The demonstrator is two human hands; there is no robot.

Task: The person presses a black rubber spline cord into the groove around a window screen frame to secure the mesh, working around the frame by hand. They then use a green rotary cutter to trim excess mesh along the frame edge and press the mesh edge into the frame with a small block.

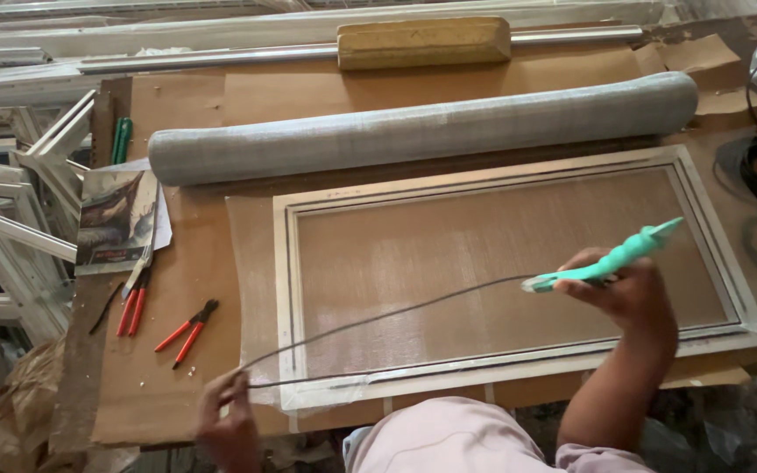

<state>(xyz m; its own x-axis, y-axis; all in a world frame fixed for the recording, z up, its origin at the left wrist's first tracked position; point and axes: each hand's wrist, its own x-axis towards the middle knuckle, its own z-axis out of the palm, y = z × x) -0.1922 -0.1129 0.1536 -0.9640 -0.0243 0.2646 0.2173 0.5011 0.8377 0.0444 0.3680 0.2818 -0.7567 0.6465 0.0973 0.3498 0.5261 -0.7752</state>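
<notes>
On the near half of the brown board: one pale screen frame [519,263], long axis running left to right, far-right corner lifted slightly away. Over it, a sheet of mesh, edges spilling past the frame at the near-left corner.

Right hand [628,293] above the frame's right-centre, fingers curled tight around one teal roller tool [611,260]; tool tilted, handle tip up to the far right, working end down to the left.

Left hand [225,412] off the near-left corner of the frame, fingertips pinched on one dark cord [378,317]. Cord stretched in the air from that pinch up and to the right, ending at the tool's working end; so, cord lying left and near of the tool, its long axis a shallow diagonal across the frame. A further length of cord seemingly lying along the frame's near edge. Left hand nearer to the frame's near-left corner, right hand nearer to its middle.

Farther off: one grey roll of mesh [422,130] lying left to right just beyond the frame, one tan wooden block [422,42] beyond that. Left of the frame, two red-handled cutters [187,328], well apart from both hands.
</notes>
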